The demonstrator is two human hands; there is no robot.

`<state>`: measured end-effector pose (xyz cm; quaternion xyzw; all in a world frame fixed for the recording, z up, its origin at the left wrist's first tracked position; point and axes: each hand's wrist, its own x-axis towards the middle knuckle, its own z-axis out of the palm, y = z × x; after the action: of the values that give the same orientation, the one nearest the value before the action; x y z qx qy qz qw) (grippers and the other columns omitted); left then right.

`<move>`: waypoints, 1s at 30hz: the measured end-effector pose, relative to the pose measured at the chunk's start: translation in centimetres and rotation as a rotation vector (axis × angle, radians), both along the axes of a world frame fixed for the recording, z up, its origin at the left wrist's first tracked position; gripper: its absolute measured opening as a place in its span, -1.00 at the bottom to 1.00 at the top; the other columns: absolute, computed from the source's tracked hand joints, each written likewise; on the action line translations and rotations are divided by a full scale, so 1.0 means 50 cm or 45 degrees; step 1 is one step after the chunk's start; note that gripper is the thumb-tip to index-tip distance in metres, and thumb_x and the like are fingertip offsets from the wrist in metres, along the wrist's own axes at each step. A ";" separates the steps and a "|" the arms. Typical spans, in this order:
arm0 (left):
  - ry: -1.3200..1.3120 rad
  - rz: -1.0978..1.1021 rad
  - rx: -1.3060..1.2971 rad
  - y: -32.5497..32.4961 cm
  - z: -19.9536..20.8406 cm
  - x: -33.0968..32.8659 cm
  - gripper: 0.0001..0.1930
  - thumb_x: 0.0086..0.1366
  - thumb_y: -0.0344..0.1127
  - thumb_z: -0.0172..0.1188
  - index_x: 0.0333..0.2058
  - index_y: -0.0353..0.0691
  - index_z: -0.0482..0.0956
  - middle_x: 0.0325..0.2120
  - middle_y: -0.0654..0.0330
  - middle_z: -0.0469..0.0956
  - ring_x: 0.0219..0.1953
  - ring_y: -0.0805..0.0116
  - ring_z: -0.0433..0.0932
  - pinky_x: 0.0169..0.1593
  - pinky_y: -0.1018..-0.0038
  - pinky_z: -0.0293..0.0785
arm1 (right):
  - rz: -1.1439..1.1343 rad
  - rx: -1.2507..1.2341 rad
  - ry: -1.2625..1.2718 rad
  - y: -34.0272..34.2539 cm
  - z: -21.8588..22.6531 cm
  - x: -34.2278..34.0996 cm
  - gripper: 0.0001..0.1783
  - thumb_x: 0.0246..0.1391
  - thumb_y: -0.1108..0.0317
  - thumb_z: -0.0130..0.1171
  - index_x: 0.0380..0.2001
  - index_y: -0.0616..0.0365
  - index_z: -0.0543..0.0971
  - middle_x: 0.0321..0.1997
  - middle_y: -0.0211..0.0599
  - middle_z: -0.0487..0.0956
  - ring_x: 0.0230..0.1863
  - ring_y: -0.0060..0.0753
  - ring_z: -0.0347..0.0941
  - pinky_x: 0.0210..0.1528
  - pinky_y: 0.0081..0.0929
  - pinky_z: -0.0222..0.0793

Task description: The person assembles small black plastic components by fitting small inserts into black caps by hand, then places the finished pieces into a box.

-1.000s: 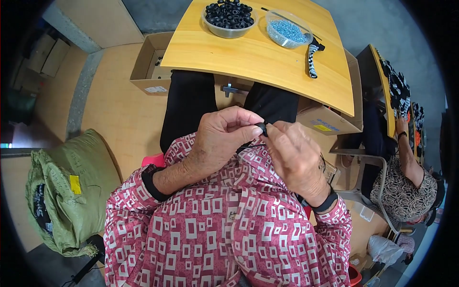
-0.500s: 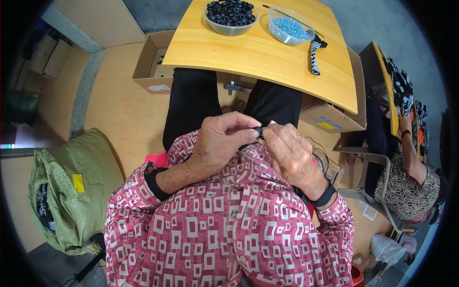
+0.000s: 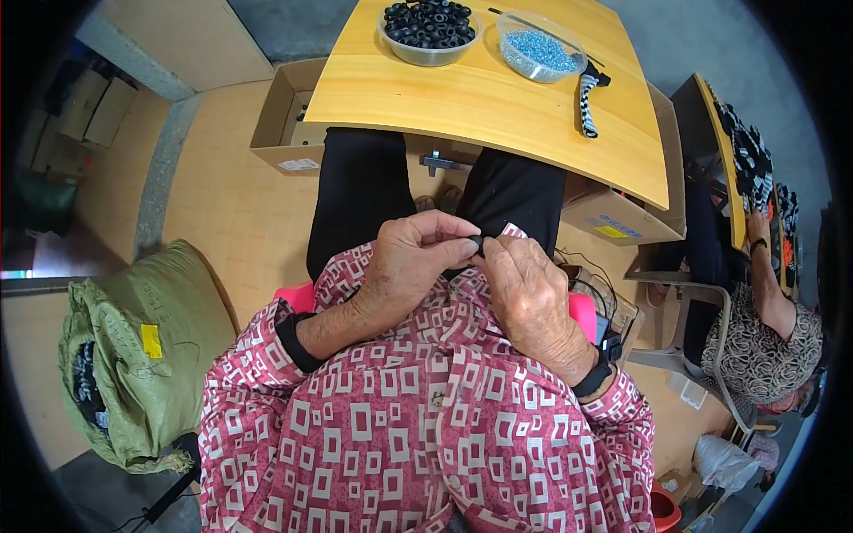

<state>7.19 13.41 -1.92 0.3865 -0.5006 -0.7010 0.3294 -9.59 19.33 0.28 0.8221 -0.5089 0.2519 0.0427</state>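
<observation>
Over the lap, short of the table (image 3: 489, 107)'s near edge, two bare hands meet at a small black piece (image 3: 477, 241), held in the air clear of the surface. The left hand (image 3: 413, 262) pinches it between thumb and forefinger; the right hand (image 3: 530, 289) has its fingers bent in, tips against the piece's right end, though with its thumb hidden we cannot tell whether it grips or merely steadies. We judge the piece light and fairly firm, perhaps with a little rubbery give, hard to break but smooth enough to roll or slip, and best taken by its outer sides with the fingertips. Near the far edge of the surface we see a bowl (image 3: 426, 57) of black rings (image 3: 431, 25), toward the left corner, and a tub (image 3: 524, 70) of blue beads (image 3: 539, 51) to its right; a striped strip (image 3: 586, 107) lies by the right edge. Against the frame of a second ago, we find the right hand lower and the meeting point slightly to the left, with more of the pink seat (image 3: 582, 315) showing beside the right forearm. The table sits a touch farther right in view, a shift we put down to the head; the bowl, tub and strip keep their places on it.
</observation>
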 end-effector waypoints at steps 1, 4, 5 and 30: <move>0.012 -0.019 0.039 -0.001 -0.002 0.001 -0.82 0.24 -0.52 0.20 -0.17 -0.37 0.58 -0.35 0.16 0.62 -0.32 0.51 0.60 -0.17 0.61 0.57 | 0.031 -0.011 0.016 0.000 -0.001 -0.004 -0.71 -0.13 0.50 0.23 -0.27 0.37 0.49 -0.36 -0.14 0.47 -0.35 -0.22 0.48 -0.36 -0.43 0.46; 0.029 -0.025 0.019 -0.003 -0.008 0.006 -0.83 0.23 -0.53 0.20 -0.19 -0.36 0.59 -0.36 0.17 0.62 -0.32 0.53 0.59 -0.19 0.62 0.57 | 0.181 0.083 -0.029 -0.014 0.009 -0.025 -0.70 -0.17 0.53 0.23 -0.28 0.38 0.50 -0.34 -0.13 0.48 -0.34 -0.20 0.49 -0.35 -0.40 0.47; 0.027 -0.029 0.020 -0.003 -0.009 0.005 -0.83 0.23 -0.53 0.20 -0.19 -0.36 0.59 -0.36 0.17 0.62 -0.32 0.53 0.59 -0.19 0.62 0.57 | 0.198 0.057 -0.062 -0.018 -0.005 -0.030 -0.72 -0.14 0.52 0.24 -0.29 0.38 0.50 -0.36 -0.13 0.49 -0.34 -0.18 0.50 -0.32 -0.37 0.47; -0.199 -0.004 -0.368 -0.003 -0.016 -0.004 -0.84 0.18 -0.50 0.27 -0.23 -0.30 0.65 -0.42 0.26 0.64 -0.39 0.61 0.55 -0.29 0.68 0.49 | 0.145 0.205 -0.488 -0.034 -0.002 -0.044 -0.84 -0.11 0.50 0.33 -0.47 0.25 0.52 -0.51 -0.20 0.50 -0.43 -0.16 0.52 -0.40 -0.35 0.45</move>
<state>7.00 13.26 -2.72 0.3875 -0.6210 -0.5900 0.3406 -11.78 17.64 0.17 0.7873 -0.4789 0.3641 -0.1349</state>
